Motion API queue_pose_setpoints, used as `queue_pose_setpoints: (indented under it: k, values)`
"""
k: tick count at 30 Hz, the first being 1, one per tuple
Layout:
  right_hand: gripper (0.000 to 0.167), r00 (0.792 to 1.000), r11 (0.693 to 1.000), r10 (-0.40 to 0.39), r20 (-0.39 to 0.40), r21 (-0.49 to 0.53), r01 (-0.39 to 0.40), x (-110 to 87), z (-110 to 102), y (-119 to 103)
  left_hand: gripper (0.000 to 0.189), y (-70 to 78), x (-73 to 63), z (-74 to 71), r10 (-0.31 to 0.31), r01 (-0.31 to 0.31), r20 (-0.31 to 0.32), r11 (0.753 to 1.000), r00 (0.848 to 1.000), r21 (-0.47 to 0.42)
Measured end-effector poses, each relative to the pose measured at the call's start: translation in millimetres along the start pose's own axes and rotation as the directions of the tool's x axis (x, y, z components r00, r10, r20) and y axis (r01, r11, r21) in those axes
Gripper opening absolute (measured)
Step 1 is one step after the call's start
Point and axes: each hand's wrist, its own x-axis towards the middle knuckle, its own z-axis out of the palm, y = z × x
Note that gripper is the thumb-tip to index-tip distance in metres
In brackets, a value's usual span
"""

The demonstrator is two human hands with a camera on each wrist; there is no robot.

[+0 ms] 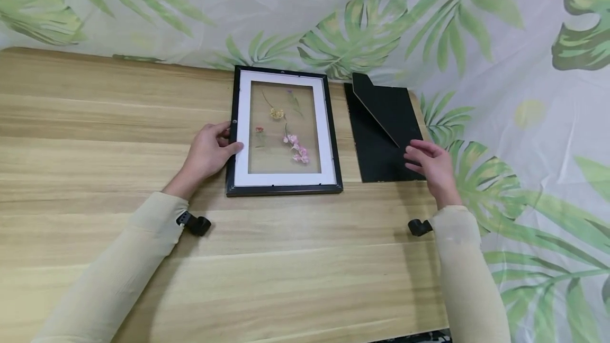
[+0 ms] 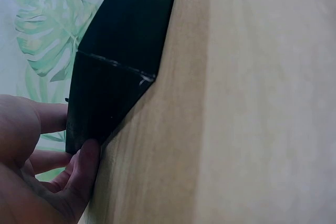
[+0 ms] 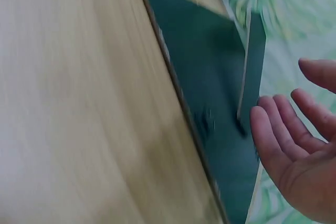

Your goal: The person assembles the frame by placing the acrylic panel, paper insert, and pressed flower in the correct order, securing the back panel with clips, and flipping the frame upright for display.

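Observation:
A black picture frame (image 1: 284, 190) with a white mat lies on the table, several dried flowers (image 1: 296, 150) showing in its window. My left hand (image 1: 208, 151) grips its left side, thumb on top of the border and fingers along the outer edge. Close up in the left wrist view, thumb and fingers pinch the frame's black side (image 2: 113, 66). To the right lies a black backing board (image 1: 381, 165) with its stand leg (image 1: 374, 107) sticking up. My right hand (image 1: 432, 168) is at the board's lower right, fingers loosely bent, holding nothing; whether it touches the board is unclear.
The wooden table (image 1: 286, 258) reaches left and toward me. A leaf-print cloth (image 1: 267, 9) hangs behind it and along the right edge, close to the board. Each wrist carries a small black camera (image 1: 195, 224).

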Motion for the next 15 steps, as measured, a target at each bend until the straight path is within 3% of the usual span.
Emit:
queue_pose_setpoints:
  k: [4,8,11,15]
  values:
    - [0.021,0.996,1.0,0.021,-0.086,-0.01,-0.022,2.9,-15.6,3.7,0.062,-0.7,-0.3,0.1,0.011,-0.011,-0.004,1.0,1.0,0.001]
    - [0.039,0.982,0.984,0.025,-0.185,-0.167,-0.056,5.9,-22.7,5.1,0.062,-0.4,-0.4,-0.1,0.017,-0.017,-0.006,1.0,1.0,0.003]
    - [0.051,0.974,0.942,0.006,-0.227,-0.326,-0.082,8.0,-24.2,7.5,0.062,0.0,-0.7,-0.4,0.015,-0.015,-0.005,1.0,1.0,0.005]
    - [0.059,0.975,0.874,-0.007,-0.224,-0.476,-0.103,9.7,-25.7,12.3,0.062,0.4,-1.8,-0.4,0.008,-0.008,0.0,1.0,1.0,0.002]
